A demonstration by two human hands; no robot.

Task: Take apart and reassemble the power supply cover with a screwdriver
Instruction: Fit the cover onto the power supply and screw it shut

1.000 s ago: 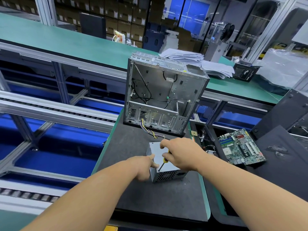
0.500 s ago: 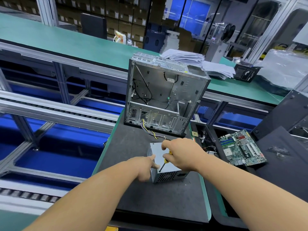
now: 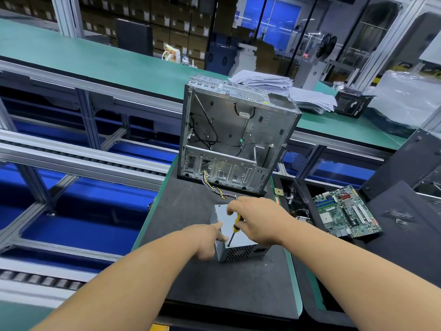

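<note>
On the black mat (image 3: 195,206), power supply (image 3: 238,240) under right hand (image 3: 257,220).

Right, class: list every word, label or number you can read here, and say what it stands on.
Nothing reads clearly.
Black box: white print, too blurred to read.
Motherboard: markings too small to read.
Stacked cardboard boxes: labels too blurred.
Power supply, screwdriver: no text showing.
</note>
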